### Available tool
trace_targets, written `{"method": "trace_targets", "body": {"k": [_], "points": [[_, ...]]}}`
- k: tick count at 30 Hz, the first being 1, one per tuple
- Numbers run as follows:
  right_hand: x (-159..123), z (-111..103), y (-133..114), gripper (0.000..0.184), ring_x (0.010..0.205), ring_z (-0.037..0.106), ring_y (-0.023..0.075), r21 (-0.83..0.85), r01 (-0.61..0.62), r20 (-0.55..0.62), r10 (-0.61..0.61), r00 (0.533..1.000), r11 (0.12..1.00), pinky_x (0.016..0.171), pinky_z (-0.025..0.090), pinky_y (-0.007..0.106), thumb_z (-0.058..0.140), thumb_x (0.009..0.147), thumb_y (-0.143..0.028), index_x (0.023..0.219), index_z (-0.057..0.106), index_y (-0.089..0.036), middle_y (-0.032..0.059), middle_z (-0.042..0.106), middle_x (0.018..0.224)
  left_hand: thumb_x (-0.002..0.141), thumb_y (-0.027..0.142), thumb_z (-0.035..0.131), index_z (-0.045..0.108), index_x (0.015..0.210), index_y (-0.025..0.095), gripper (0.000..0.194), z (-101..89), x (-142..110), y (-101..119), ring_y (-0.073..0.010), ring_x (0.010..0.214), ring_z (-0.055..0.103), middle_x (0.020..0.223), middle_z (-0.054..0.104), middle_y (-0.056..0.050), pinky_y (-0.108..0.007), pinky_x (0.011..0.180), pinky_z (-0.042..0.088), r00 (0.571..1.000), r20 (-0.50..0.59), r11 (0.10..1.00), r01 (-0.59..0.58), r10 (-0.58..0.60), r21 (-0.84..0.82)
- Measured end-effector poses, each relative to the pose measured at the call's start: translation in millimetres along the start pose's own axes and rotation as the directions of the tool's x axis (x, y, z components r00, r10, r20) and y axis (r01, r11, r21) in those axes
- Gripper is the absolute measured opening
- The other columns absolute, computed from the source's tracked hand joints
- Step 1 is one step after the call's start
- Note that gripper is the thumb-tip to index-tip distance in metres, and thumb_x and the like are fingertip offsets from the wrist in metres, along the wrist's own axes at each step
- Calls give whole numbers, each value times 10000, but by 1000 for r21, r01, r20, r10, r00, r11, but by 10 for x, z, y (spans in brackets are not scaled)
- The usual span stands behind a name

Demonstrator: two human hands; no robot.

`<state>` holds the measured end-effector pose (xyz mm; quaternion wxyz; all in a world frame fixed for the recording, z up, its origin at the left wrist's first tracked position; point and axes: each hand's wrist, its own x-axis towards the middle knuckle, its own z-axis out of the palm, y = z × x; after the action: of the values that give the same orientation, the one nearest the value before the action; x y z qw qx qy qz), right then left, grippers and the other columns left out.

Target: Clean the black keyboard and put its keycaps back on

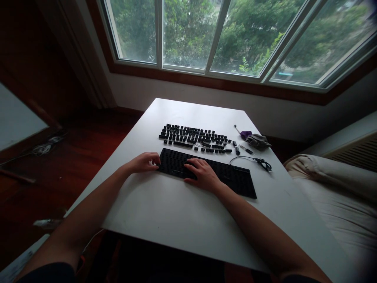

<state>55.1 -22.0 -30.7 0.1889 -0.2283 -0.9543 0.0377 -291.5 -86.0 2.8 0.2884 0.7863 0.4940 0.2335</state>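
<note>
A black keyboard (229, 175) lies on the white table, slanting down toward the right. Its face is dark, so separate switches are hard to make out. My left hand (145, 162) is closed at the keyboard's left end, thumb and curled fingers gripping its edge. Across the middle of the keyboard rests my right hand (202, 173), palm down, its fingers apart and holding nothing visible. Beyond the keyboard, loose black keycaps (188, 133) stand in rough rows, with a long spacebar keycap (183, 144) among them.
A coiled black cable (263, 164) sits right of the keyboard. Nearby lie a small brush (237, 129), a purple cloth (246, 135), a grey cloth (258, 141) and a small dark-handled tool (246, 149). The white table (165, 208) stands before a window; a beige cushioned seat (321, 188) is at right.
</note>
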Motion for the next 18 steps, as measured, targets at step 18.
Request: {"method": "trace_targets", "body": {"k": [18], "points": [[-4,-1,-6,597,1337,488,354,8,-4,-2,4,1000,1000,1094,417,554,692,873,-549,1370,614,-228,161,560,1420,807,403,711,684,917,191,240,14,14,-55,-162,774,563,912,636,-39,-275,686,472,999,26,996,29,-27,-82]]}}
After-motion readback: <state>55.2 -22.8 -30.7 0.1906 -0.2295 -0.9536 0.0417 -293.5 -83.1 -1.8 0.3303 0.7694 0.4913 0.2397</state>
